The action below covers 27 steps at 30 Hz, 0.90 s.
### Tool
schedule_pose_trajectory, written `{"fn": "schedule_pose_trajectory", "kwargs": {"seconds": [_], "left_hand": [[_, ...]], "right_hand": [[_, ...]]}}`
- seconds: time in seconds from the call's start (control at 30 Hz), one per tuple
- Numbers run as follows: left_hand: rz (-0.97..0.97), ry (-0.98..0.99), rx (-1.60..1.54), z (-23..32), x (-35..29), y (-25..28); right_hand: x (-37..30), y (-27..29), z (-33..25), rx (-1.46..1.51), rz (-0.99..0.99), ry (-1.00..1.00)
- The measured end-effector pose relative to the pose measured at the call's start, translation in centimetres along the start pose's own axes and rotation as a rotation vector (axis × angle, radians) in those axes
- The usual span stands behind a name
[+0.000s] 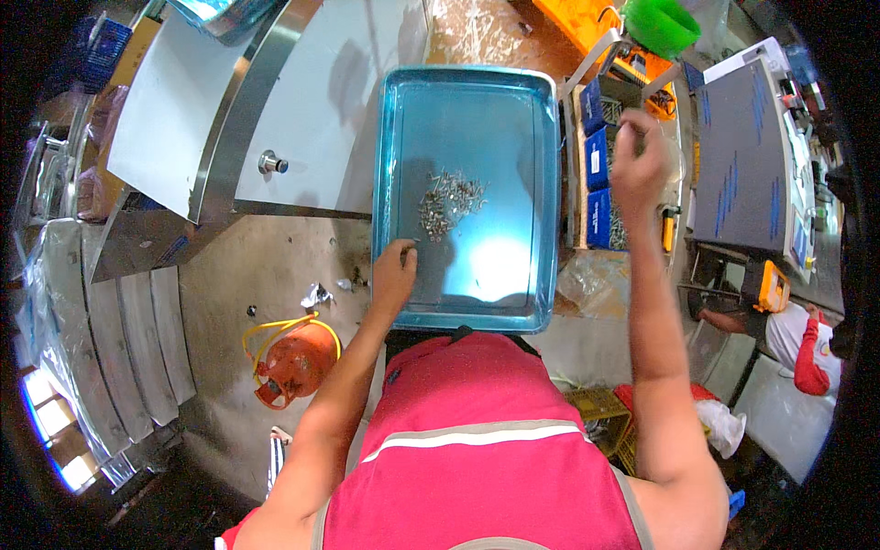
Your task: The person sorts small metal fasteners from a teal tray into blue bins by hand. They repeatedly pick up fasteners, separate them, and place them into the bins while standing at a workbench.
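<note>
In front of me lies a large blue metal tray (467,316), with a loose heap of small silvery screws or similar fasteners (449,203) near its middle. At the tray's left rim is my left hand (394,273), its fingers bent and closed together over the inside; what they hold is too small to make out. My right arm reaches forward to the right. Above a row of blue boxes (598,218) of small metal parts, my right hand (639,160) has its fingers curled together, partly blurred. Whatever is between them cannot be seen.
A white panel with a steel edge (247,101) stands left of the tray. On the floor, an orange gas cylinder (298,362) has a yellow hose. Beyond the boxes are an orange case (577,23) and a green ring-shaped thing (662,27). Another person (797,344) is at far right.
</note>
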State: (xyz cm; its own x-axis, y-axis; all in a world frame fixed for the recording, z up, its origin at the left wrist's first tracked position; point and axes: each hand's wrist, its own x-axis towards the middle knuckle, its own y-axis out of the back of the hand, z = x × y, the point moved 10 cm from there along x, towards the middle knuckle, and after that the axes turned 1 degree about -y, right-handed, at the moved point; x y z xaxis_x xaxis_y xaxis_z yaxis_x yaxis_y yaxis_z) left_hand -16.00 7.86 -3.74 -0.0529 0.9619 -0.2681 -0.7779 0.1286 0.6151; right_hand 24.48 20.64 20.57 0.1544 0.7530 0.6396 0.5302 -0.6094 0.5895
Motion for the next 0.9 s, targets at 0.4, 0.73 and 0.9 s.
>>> {"fn": "schedule_pose_trajectory", "kwargs": {"seconds": [0.4,0.73,0.9], "left_hand": [[0.031,-0.216,0.107,-0.1,5.1,-2.5],[-0.108,-0.346,0.232,1.2,6.1,-3.9],[-0.103,-0.255,0.305,0.8,6.6,-4.2]], "right_hand": [[-26.8,-10.4,-6.5,0.329,-0.536,-0.591],[-28.5,-22.5,-8.6,0.154,-0.702,-0.262],[-29.4,-23.9,-8.9,-0.014,-0.729,-0.257]]}}
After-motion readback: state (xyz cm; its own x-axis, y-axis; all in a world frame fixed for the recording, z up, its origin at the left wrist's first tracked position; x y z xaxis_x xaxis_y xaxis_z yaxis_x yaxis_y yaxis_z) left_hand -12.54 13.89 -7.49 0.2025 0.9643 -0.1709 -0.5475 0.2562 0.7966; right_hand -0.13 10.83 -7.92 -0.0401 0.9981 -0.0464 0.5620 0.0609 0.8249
